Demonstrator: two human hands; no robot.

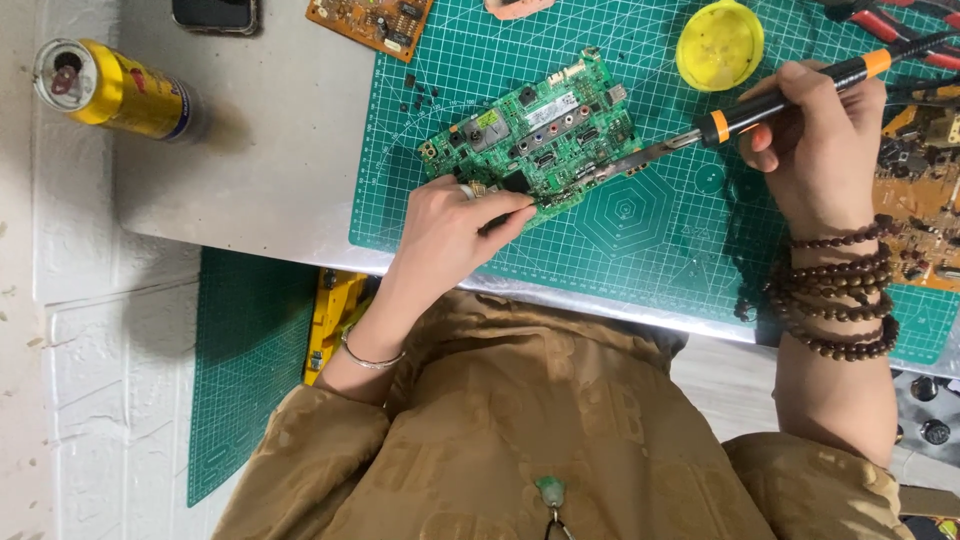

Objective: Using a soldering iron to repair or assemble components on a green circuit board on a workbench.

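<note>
The right hand (820, 150) is closed around a soldering iron (790, 100) with a black and orange handle, held like a pen. Its long axis runs from the far right down toward the left, and the metal tip reaches the near right edge of the green circuit board (535, 135). So the board lies to the left of this grip, at the end of the iron's shaft.

The left hand (450, 230) rests on the near left corner of the same board, fingers pinched narrow on a small dark tool or part (500, 215); what it is cannot be told. This hand is the nearer of the two to the board and touches it.

The board lies tilted on a green cutting mat (640, 220), which covers a grey table (270, 150).

Count: one soldering iron, one green board under the hands, one yellow round lid (720, 45) at the far side, one yellow can (115, 90) at the far left, one phone (215, 14) at the far edge. Two orange-brown boards show: one (372, 22) at the far edge, another (925, 210) at the right. A string of brown beads (835, 300) wraps the right wrist, a thin bangle (372, 358) the left.
</note>
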